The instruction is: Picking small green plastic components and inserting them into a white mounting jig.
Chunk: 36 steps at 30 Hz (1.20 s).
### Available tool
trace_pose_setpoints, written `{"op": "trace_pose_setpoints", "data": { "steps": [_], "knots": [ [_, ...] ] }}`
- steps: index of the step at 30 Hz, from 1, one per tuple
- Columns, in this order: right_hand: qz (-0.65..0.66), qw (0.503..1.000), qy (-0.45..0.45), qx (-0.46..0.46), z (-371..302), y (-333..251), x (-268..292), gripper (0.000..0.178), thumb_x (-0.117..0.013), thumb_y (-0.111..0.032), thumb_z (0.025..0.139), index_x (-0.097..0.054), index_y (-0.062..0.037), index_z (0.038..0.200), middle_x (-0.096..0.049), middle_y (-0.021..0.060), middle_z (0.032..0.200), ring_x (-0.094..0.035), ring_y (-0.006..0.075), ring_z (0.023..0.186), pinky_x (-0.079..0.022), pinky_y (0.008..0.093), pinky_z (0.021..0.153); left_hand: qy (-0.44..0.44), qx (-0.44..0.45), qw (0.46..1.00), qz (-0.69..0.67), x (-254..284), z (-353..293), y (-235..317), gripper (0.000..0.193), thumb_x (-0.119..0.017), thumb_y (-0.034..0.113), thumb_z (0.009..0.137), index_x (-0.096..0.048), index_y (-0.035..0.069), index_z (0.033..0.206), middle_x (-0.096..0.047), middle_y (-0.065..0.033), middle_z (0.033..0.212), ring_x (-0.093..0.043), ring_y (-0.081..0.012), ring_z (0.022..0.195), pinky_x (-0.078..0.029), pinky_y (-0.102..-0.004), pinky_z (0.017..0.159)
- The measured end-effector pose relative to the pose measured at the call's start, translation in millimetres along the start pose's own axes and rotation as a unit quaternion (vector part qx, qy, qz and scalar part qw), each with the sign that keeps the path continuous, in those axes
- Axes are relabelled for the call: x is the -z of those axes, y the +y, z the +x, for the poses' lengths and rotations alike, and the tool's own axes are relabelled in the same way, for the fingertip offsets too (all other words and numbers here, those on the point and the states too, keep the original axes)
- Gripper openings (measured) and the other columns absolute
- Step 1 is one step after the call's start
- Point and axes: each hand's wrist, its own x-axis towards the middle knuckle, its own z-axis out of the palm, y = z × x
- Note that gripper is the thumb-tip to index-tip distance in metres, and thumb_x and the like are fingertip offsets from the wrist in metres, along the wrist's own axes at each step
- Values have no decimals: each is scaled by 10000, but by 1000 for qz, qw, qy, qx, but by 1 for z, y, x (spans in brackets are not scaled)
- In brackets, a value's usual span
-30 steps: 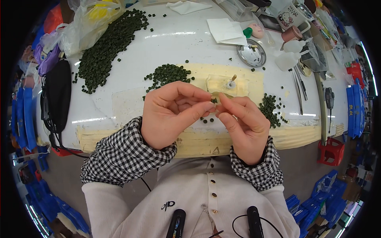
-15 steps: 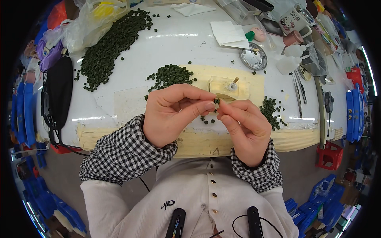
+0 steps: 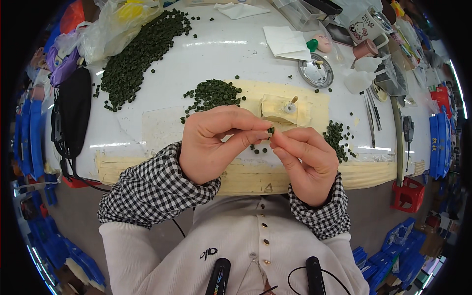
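Observation:
Between my two hands, above the table's near side, is a small dark green cylindrical piece [image 3: 271, 131]. My left hand [image 3: 214, 142] pinches it between thumb and index finger. From the other side, the closed fingers of my right hand [image 3: 309, 162] press against the same piece, partly hiding it. Behind the fingertips sits a small cream block [image 3: 282, 109] with a white peg and a brownish tip standing on it. Similar green pieces form a pile [image 3: 214, 95] beyond my left hand, a smaller pile [image 3: 335, 140] right of my right hand, and a few lie below the fingertips.
A large heap of green pieces [image 3: 140, 56] covers the far left, by a clear plastic bag [image 3: 110, 37] and a black pouch [image 3: 73, 108]. Far right are a round metal dish [image 3: 315, 71], white squeeze bottles [image 3: 359, 81], tweezers [image 3: 369, 120] and a mug [image 3: 364, 27]. Cream tape lines the near edge.
Both hands stay together at nearly the same spot. The green piece has turned slightly between the fingertips and shows more of its end.

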Motion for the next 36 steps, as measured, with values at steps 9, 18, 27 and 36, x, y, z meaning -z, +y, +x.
{"op": "trace_pose_setpoints", "data": {
  "steps": [9,18,27,36],
  "knots": [
    [-1,1000,3,-8,0,-2,2,293,-662,35,802,-673,-40,1085,-636,81,908,-610,132,754,-480,217,637,3,11,1000,-24,-3,1,3,186,-591,-91,840,-651,-36,1007,-641,-130,919,-630,-158,814,-521,-256,728],
    [1,1000,4,-11,1,-3,3,291,-654,36,806,-670,-35,1087,-635,84,912,-611,132,757,-483,221,645,7,33,999,-38,-3,0,4,167,-585,-93,845,-641,-60,999,-635,-149,941,-632,-169,826,-526,-268,749],
    [1,1000,4,-16,1,-5,3,291,-650,42,806,-669,-29,1087,-631,87,909,-610,137,763,-483,223,651,12,42,998,-45,-4,0,5,168,-586,-94,844,-641,-59,998,-635,-147,946,-635,-170,838,-529,-267,757],
    [36,998,-1,-49,2,-9,1,273,-646,40,813,-668,-14,1079,-633,96,905,-615,144,784,-490,229,680,7,13,1000,-17,-1,-1,0,173,-582,-98,843,-645,-49,997,-637,-144,938,-636,-172,827,-529,-265,744]
  ]
}}
